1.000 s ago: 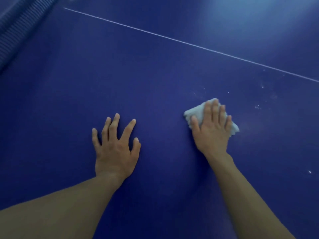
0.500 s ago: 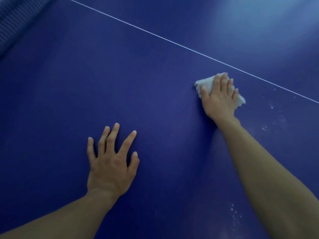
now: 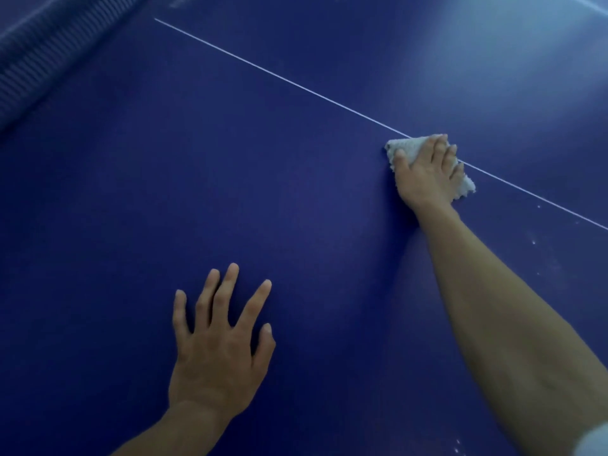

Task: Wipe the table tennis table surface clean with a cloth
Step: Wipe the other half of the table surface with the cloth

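Two bare hands and one cloth are on the blue table (image 3: 197, 199). The left hand (image 3: 218, 350) lies flat on the surface, fingers spread and relaxed, holding nothing. The right hand (image 3: 424, 176) presses flat on the cloth (image 3: 403, 146), fingers laid across it. It is small, white, bunched and fuzzy-edged, sitting on the single thin white line (image 3: 263, 69), well apart from the net (image 3: 49, 54). Several white specks (image 3: 533, 241) dot the surface beside the right forearm.

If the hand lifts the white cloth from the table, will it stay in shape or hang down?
Probably it hangs limp: the cloth bunches unevenly under the right hand, edges fuzzy. Likely light: that hand covers most of it.
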